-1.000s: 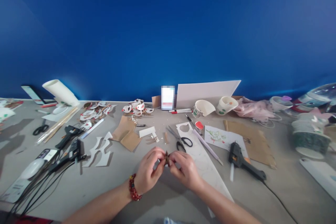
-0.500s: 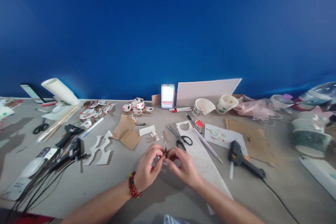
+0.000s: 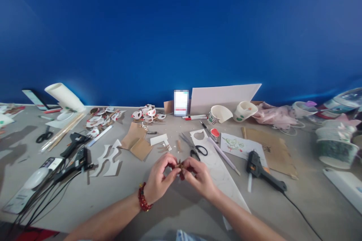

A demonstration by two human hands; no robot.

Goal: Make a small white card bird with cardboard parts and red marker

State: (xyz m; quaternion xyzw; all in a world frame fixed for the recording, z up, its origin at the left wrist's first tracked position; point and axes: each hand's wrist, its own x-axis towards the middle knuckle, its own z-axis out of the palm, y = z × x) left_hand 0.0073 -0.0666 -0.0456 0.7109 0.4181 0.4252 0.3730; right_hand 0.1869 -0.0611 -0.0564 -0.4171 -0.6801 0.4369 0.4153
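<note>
Between the fingertips of both hands sits a small brown piece [image 3: 180,164], mostly hidden; its kind cannot be made out. My left hand [image 3: 161,176], with a red bead bracelet [image 3: 144,197] on the wrist, pinches it from the left. From the right, my right hand [image 3: 198,177] pinches the same piece. Just beyond the fingers lie black-handled scissors [image 3: 199,151] and a small tan strip [image 3: 178,146]. A white sheet with a cut-out hole [image 3: 219,173] runs beneath and beside my right hand.
Folded brown cardboard [image 3: 138,143] and white paper cut-outs [image 3: 109,161] lie left. Painted bird shapes [image 3: 147,113] sit at the back before a lit phone [image 3: 181,103]. One glue gun [image 3: 261,171] rests right, with its cord trailing; others [image 3: 75,163] lie left. Paper cups [image 3: 219,115] stand at the back.
My fingers have shifted slightly round the small brown piece, turning it a little, and both hands stay in the same place. The things on the table have not moved.
</note>
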